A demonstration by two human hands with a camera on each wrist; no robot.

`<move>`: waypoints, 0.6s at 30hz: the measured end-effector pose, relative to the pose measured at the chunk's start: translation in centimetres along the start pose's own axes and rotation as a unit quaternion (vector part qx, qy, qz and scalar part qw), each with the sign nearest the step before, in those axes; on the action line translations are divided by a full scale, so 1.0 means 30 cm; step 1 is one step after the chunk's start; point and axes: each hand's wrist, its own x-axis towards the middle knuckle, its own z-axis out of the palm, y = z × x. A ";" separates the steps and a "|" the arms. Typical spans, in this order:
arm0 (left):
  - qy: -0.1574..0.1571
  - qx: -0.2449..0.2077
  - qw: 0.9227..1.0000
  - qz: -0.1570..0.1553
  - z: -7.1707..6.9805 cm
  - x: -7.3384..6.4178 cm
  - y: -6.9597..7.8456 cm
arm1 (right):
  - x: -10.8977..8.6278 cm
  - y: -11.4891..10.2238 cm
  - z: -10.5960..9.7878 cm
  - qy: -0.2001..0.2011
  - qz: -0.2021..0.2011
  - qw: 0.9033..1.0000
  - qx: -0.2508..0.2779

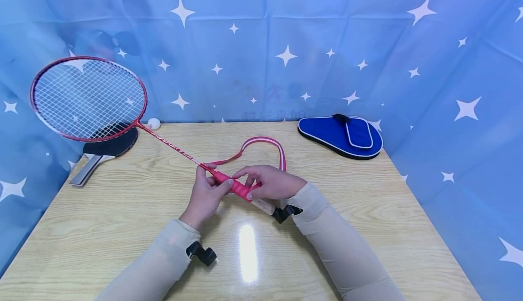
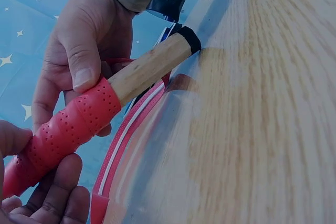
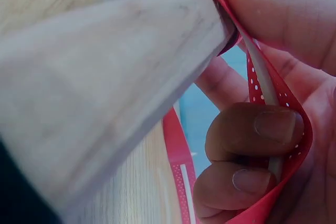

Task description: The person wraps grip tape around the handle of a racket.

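A red badminton racket [image 1: 164, 141] slants across the table, its strung head up at the left. Perforated red grip tape [image 2: 68, 124] winds round the upper handle, while the butt end of the wooden handle [image 3: 115, 61] is bare. My left hand [image 1: 206, 196] holds the wrapped part between thumb and fingers. At the lower edge of the winding, my right hand [image 1: 275, 183] grips the tape, its thumb against the handle and two fingers curled over the strip [image 3: 304, 129]. The loose tail of tape [image 1: 265, 138], with a white stripe, loops behind the hands on the table.
Behind the racket head lies a black table tennis bat [image 1: 122, 145] with a grey handle, and a white ball [image 1: 154, 123] sits close by. A blue bat case [image 1: 323, 130] rests at the back right. A starry blue curtain [image 1: 245, 56] borders the wooden table [image 1: 122, 210].
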 end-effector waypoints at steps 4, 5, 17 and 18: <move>0.002 0.002 1.000 0.001 -0.001 0.001 0.000 | -0.002 -0.002 -0.001 -0.007 -0.001 1.000 0.012; 0.001 0.001 1.000 0.001 -0.001 0.002 0.000 | -0.003 -0.003 -0.001 -0.010 0.000 1.000 0.018; -0.012 -0.005 1.000 -0.001 0.000 0.003 0.001 | -0.004 -0.011 0.000 -0.007 -0.002 1.000 0.002; -0.013 -0.003 1.000 -0.002 0.000 0.003 0.001 | -0.004 -0.013 -0.001 -0.006 -0.001 1.000 -0.003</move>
